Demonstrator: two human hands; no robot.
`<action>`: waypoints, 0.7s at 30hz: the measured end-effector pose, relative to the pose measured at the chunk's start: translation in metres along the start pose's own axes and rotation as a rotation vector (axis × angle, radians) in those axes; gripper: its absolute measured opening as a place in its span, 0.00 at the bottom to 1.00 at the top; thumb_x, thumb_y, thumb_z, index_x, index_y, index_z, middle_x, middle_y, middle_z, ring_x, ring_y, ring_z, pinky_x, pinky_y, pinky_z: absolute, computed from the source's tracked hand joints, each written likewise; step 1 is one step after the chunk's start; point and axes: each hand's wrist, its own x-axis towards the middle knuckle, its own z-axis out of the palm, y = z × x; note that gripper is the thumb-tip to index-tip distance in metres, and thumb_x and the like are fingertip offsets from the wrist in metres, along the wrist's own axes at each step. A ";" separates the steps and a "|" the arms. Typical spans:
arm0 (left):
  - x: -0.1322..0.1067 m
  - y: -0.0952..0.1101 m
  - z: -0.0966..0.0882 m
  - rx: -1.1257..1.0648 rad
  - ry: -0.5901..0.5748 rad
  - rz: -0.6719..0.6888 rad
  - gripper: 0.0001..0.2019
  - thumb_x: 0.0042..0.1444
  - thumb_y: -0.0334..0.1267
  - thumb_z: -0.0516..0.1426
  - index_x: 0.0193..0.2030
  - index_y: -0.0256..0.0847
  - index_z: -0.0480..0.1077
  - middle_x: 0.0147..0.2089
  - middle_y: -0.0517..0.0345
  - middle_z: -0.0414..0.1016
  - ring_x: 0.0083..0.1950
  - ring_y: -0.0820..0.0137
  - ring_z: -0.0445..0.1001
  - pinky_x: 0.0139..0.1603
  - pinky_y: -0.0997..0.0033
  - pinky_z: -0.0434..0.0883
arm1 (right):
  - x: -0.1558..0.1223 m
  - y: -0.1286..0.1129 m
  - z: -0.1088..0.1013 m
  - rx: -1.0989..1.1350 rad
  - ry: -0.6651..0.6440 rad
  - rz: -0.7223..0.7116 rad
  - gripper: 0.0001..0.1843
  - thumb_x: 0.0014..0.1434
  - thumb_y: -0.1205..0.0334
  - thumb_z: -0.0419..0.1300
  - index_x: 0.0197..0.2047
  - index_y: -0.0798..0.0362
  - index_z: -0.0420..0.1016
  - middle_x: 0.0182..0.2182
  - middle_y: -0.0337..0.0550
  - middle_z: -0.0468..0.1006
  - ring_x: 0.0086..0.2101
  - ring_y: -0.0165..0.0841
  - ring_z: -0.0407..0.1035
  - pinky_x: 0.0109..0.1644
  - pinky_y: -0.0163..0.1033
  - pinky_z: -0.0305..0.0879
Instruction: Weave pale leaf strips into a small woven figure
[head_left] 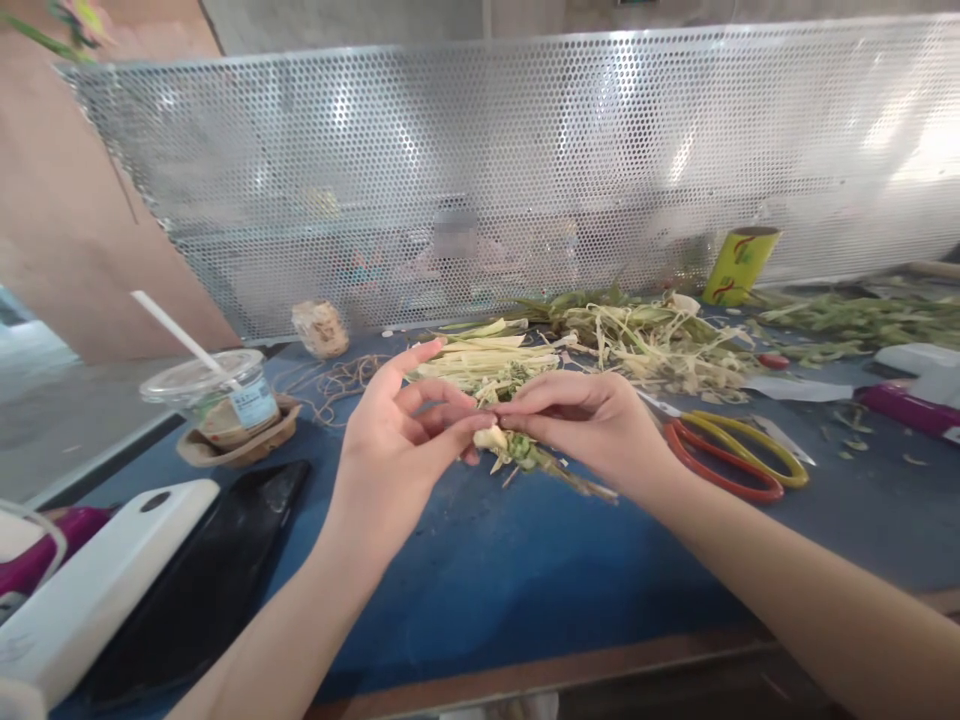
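A small dried flower sprig (529, 455), with a cream head, green leafy part and thin brown stem, is between my hands. My left hand (409, 430) pinches at its cream end with thumb and fingers, the index finger raised. My right hand (592, 420) is closed in a pinch, its fingertips meeting the left ones just above the cream head. What lies right between the fingertips is too small to make out. Just behind the hands lies a bundle of pale cut stalks (487, 360). Scissors with red and yellow handles (724, 458) lie beside my right wrist.
On the left stand a lidded cup with a straw (225, 395), a white power bank (112, 570) and a black phone (202, 580). Twine (337, 385) lies near a wrapped lump (321, 328). Dried plants (660, 340), a yellow tube (741, 265) and a purple-handled tool (907, 408) are right. A perforated metal panel (480, 150) stands behind.
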 end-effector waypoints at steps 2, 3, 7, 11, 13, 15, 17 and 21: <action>-0.001 0.000 0.000 0.008 0.000 0.013 0.31 0.38 0.30 0.64 0.52 0.42 0.60 0.26 0.66 0.67 0.24 0.76 0.68 0.22 0.77 0.71 | -0.001 0.002 0.001 -0.016 0.006 -0.005 0.04 0.46 0.67 0.63 0.28 0.52 0.79 0.26 0.39 0.77 0.28 0.29 0.71 0.30 0.33 0.67; -0.001 0.000 -0.001 0.024 0.002 0.022 0.31 0.39 0.30 0.64 0.52 0.42 0.60 0.26 0.66 0.66 0.25 0.76 0.69 0.24 0.76 0.72 | -0.001 0.002 0.001 -0.038 0.010 -0.007 0.04 0.46 0.67 0.63 0.28 0.52 0.79 0.26 0.39 0.77 0.28 0.29 0.71 0.31 0.33 0.68; -0.003 0.003 -0.002 0.132 0.002 0.026 0.27 0.41 0.34 0.63 0.50 0.41 0.61 0.33 0.61 0.66 0.35 0.73 0.70 0.29 0.77 0.73 | -0.003 0.001 0.002 -0.186 0.013 -0.046 0.04 0.48 0.67 0.61 0.28 0.53 0.77 0.28 0.40 0.77 0.28 0.29 0.70 0.30 0.34 0.66; -0.004 0.003 -0.003 0.266 -0.160 -0.146 0.23 0.42 0.37 0.63 0.46 0.42 0.64 0.44 0.55 0.67 0.41 0.68 0.71 0.31 0.74 0.72 | -0.001 -0.004 0.001 -0.278 -0.044 -0.009 0.04 0.49 0.68 0.59 0.29 0.54 0.76 0.26 0.40 0.76 0.28 0.29 0.69 0.31 0.35 0.65; -0.004 0.003 -0.003 0.288 -0.222 -0.175 0.22 0.42 0.37 0.63 0.45 0.42 0.64 0.43 0.55 0.69 0.38 0.68 0.72 0.30 0.72 0.71 | 0.002 -0.006 -0.002 -0.231 -0.086 0.033 0.03 0.50 0.68 0.59 0.29 0.55 0.74 0.27 0.40 0.75 0.29 0.29 0.69 0.33 0.35 0.66; -0.003 0.004 -0.003 0.273 -0.249 -0.181 0.21 0.44 0.37 0.61 0.46 0.43 0.63 0.41 0.55 0.70 0.35 0.69 0.73 0.28 0.73 0.70 | 0.005 -0.007 -0.005 -0.167 -0.138 0.069 0.02 0.50 0.67 0.59 0.28 0.55 0.73 0.27 0.40 0.75 0.29 0.28 0.69 0.34 0.34 0.65; -0.003 0.005 -0.003 0.280 -0.237 -0.178 0.18 0.46 0.36 0.60 0.45 0.43 0.63 0.39 0.56 0.72 0.33 0.71 0.73 0.26 0.75 0.69 | 0.007 -0.008 -0.009 -0.141 -0.198 0.096 0.01 0.50 0.67 0.59 0.29 0.55 0.72 0.26 0.39 0.74 0.26 0.26 0.67 0.31 0.32 0.64; -0.004 0.008 -0.004 0.319 -0.234 -0.178 0.12 0.47 0.34 0.59 0.39 0.42 0.64 0.34 0.59 0.73 0.29 0.76 0.71 0.25 0.80 0.67 | 0.008 -0.010 -0.015 -0.211 -0.284 0.088 0.04 0.53 0.66 0.56 0.31 0.55 0.72 0.28 0.39 0.73 0.25 0.24 0.65 0.29 0.30 0.62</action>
